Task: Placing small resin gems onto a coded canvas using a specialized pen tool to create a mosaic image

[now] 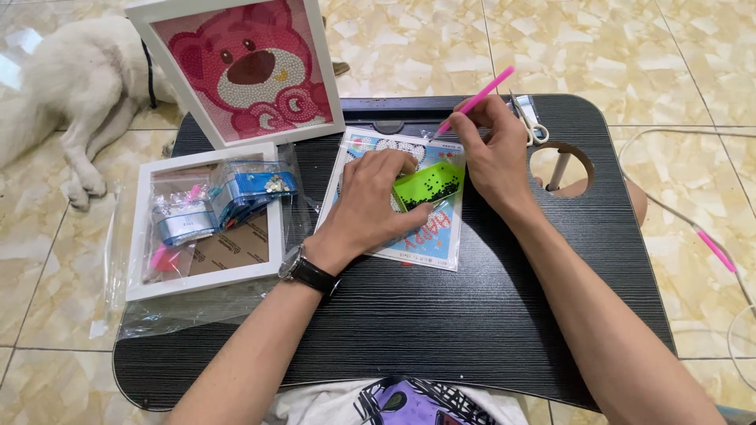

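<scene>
My right hand (490,153) grips a pink pen-shaped tool (476,100) whose tip touches the top edge of a small diamond-painting canvas (429,240) lying on a black lap table (441,315). My left hand (378,201), with a black wristwatch (309,272), rests flat on the canvas and steadies a green tray (431,186) of tiny dark beads against its fingers. Much of the canvas is hidden under both hands.
A finished pink bear picture in a white frame (244,67) leans at the table's back left. An empty white frame (206,220) holds bags of beads on clear plastic. Small scissors (529,122) lie near a round cup hole (563,169). A white dog (75,86) lies on the tiled floor, left.
</scene>
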